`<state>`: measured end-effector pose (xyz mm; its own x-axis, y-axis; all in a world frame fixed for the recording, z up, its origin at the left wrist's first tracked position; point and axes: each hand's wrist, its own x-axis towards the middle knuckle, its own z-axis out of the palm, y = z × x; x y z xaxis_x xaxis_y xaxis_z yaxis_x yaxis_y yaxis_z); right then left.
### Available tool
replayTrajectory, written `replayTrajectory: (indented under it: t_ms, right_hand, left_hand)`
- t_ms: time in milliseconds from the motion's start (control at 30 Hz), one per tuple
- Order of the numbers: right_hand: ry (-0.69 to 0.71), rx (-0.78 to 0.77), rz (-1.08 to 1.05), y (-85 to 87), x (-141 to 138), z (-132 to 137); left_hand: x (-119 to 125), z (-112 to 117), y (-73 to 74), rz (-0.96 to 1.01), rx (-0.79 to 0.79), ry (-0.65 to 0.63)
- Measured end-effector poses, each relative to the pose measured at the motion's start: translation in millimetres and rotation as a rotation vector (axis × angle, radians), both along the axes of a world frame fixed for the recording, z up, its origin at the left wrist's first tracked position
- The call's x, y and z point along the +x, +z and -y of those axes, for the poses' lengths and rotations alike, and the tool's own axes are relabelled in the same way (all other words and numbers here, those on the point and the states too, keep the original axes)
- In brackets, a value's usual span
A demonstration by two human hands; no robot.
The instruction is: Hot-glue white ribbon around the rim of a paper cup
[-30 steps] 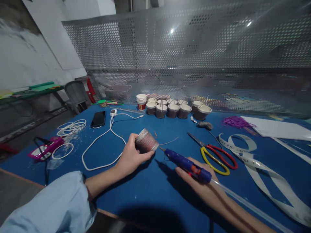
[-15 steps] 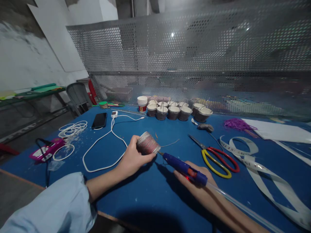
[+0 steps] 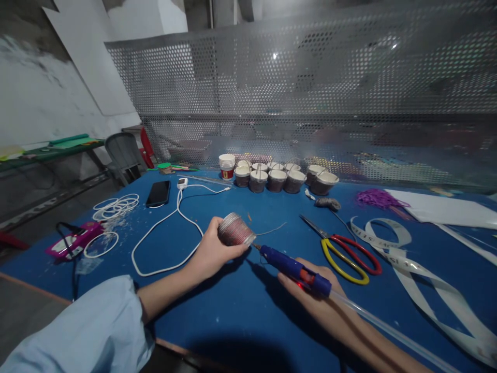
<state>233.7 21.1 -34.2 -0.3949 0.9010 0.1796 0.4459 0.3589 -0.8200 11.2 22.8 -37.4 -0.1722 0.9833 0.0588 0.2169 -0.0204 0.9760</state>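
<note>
In my left hand [image 3: 213, 251] is a small paper cup [image 3: 235, 229] wound with grey cord, tilted on its side, with red showing through the winding. A loose tail of the cord [image 3: 274, 229] stretches off to the right over the table. My right hand [image 3: 310, 285] is wrapped around a blue hot glue gun [image 3: 289, 265], whose nozzle tip meets or nearly meets the cup's right end. A small red light glows on the gun, and a long clear glue stick [image 3: 373, 321] sticks out of its back.
Several cord-wrapped cups with handles [image 3: 277, 180] stand at the back beside stacked paper cups [image 3: 227, 167]. Scissors [image 3: 345, 256] and white ribbon [image 3: 415, 269] lie right, near purple strands [image 3: 379, 198]. Left are a phone [image 3: 158, 194], a white cable [image 3: 134, 254] and a magenta device [image 3: 73, 242].
Both hands, the cup and the glue gun hold almost the same positions. The whole view has shifted very slightly.
</note>
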Motion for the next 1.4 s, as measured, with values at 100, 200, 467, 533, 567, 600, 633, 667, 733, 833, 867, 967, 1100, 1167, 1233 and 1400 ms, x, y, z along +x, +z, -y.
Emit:
replayTrajectory:
  t_ms: [100, 200, 467, 533, 567, 600, 633, 667, 733, 833, 867, 967, 1100, 1167, 1233, 1400]
  right_hand:
    - [-0.005, 0.003, -0.004, -1.4, -0.2, -0.3]
    - [-0.003, 0.002, -0.006, -3.1, 0.5, -2.7]
    - [-0.043, -0.026, -0.03, -3.5, 0.6, -6.7]
    - [-0.051, -0.037, -0.05, -3.9, 0.3, -6.9]
    - [-0.052, -0.035, -0.059, -4.2, 0.3, -6.7]
    - [-0.049, -0.031, -0.061, -4.5, 0.4, -6.3]
    - [-0.044, -0.024, -0.061, -4.7, 0.6, -5.8]
    - [-0.036, -0.017, -0.055, -4.8, 0.9, -5.2]
    - [-0.017, -0.006, -0.031, -4.7, 1.6, -3.9]
    - [-0.003, 0.0, -0.001, -5.0, 2.5, -3.1]
    - [-0.004, 0.002, 0.0, -5.4, 2.8, -3.2]
    - [-0.005, 0.009, -0.009, -7.2, 3.1, -4.4]
    - [-0.005, 0.008, -0.012, -7.0, 1.4, -6.3]
    - [-0.027, -0.01, -0.023, -5.3, 0.2, -7.0]
    - [-0.051, -0.032, -0.045, -2.8, -0.5, -7.5]
    - [-0.053, -0.023, -0.086, 2.7, 0.3, -5.3]
  left_hand:
    - [-0.2, 0.9, 0.1, 0.025, -0.005, -0.02]
    - [1.0, 2.1, 2.4, 0.041, -0.014, -0.033]
    - [5.9, 3.6, 5.6, 0.073, -0.022, -0.034]
    - [5.0, 3.2, 5.3, 0.07, -0.021, -0.024]
    - [4.0, 2.8, 4.9, 0.065, -0.016, -0.017]
    - [2.9, 2.2, 4.3, 0.056, -0.008, -0.009]
    - [1.7, 1.5, 3.6, 0.044, 0.0, -0.003]
    - [0.7, 1.0, 2.9, 0.032, 0.006, 0.001]
    - [-0.4, 0.4, 1.9, 0.022, 0.009, -0.003]
    - [0.7, 0.9, 2.3, 0.036, 0.004, -0.012]
    - [1.4, 1.2, 2.8, 0.042, 0.003, -0.015]
    - [2.9, 1.7, 4.4, 0.051, 0.003, -0.02]
    - [2.7, 1.7, 4.5, 0.045, 0.002, -0.028]
    - [2.5, 2.1, 4.5, 0.044, 0.001, -0.029]
    - [2.7, 2.9, 5.0, 0.041, 0.001, -0.023]
    - [3.5, 3.8, 5.8, -0.018, 0.007, -0.004]
